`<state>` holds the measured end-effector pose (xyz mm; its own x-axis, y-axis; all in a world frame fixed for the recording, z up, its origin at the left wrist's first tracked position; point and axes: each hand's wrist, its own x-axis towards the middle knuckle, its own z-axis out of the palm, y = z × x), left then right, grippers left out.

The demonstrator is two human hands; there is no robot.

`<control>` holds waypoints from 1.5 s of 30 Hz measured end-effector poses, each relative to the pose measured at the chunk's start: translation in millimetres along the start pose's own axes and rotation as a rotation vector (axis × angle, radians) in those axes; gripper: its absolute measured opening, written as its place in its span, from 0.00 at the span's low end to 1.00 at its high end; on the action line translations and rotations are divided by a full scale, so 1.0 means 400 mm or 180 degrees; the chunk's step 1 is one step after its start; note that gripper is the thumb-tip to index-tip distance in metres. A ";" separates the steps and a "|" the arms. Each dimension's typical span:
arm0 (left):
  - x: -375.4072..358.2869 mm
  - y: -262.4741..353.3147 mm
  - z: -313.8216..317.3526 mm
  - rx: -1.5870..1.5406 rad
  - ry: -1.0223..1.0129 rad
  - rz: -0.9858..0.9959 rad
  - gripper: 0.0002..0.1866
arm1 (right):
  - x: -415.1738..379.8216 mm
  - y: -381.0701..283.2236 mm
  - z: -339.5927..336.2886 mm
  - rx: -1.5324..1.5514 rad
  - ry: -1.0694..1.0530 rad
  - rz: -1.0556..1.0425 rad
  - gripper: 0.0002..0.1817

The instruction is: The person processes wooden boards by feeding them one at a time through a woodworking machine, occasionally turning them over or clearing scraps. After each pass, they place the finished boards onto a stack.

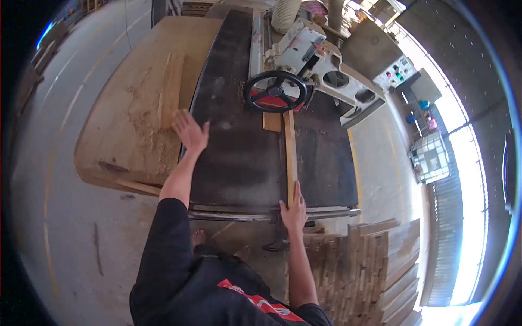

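Note:
My right hand (pixel 295 212) is at the near end of a long narrow wooden strip (pixel 291 157), thumb on its left and fingers along its right. The strip lies lengthwise on the dark metal machine table (pixel 234 163), its far end reaching under the black handwheel (pixel 275 91) of the saw-like machine. Beside that far end sits a small wooden block (pixel 272 121). My left hand (pixel 190 132) is open with fingers spread, over the table's left edge. Its fingertips are close to the near end of a wooden board (pixel 172 89) on the side panel.
A wooden side panel (pixel 119 136) strewn with sawdust adjoins the table's left. Stacked planks (pixel 353 266) stand at my right, close to the table's front edge. Beyond the white machine body (pixel 304 49) is a control box (pixel 397 73) with buttons. A caged white tank (pixel 429 158) stands farther right.

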<state>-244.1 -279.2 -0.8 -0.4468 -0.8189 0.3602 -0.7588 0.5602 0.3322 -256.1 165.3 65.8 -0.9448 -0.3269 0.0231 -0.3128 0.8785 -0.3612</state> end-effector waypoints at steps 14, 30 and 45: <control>0.133 -0.118 -0.182 -0.1439 -0.0868 -0.1588 0.31 | 0.001 0.015 -0.007 0.0058 -0.0027 0.0090 0.58; -0.536 -0.163 -0.352 -0.8353 -0.3631 -0.2477 0.53 | 0.010 0.050 0.022 0.0077 -0.0101 0.0008 0.56; -0.811 -0.180 -0.363 -0.4617 -0.2532 -0.3416 0.53 | 0.014 0.048 0.028 -0.0123 -0.0131 0.0204 0.50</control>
<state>24.3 -35.7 -14.9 -0.5342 -0.4618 -0.7081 -0.1075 -0.7937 0.5987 -266.2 176.6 48.6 -0.9584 -0.2828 -0.0377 -0.2560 0.9106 -0.3246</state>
